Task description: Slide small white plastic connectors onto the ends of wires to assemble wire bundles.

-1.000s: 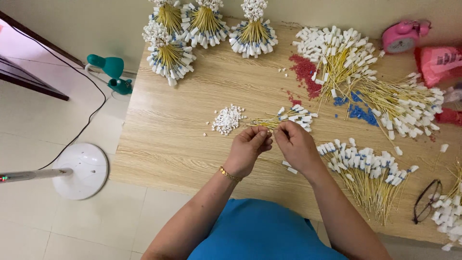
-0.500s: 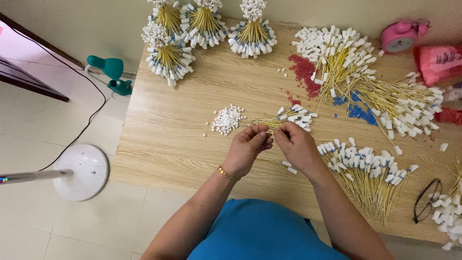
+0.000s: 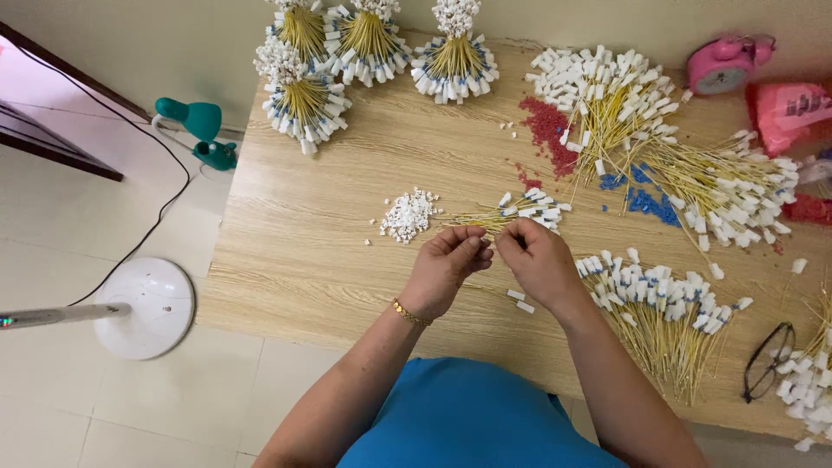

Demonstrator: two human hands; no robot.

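Two hands meet over the worktop (image 3: 303, 251).
Left hand (image 3: 446, 269) and right hand (image 3: 537, 260) pinch thin yellow sticks (image 3: 485, 221) together; small white caps (image 3: 409, 214) lie just beyond the left.

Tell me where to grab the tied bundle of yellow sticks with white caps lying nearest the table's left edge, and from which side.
Grip the tied bundle of yellow sticks with white caps around its narrow yellow waist, probably coming from above with fingers either side. The sticks pinch together there and fan out into bulky white caps at the ends, so the waist is the one compact part. It lies on the wooden table, with neighbouring bundles close behind it.
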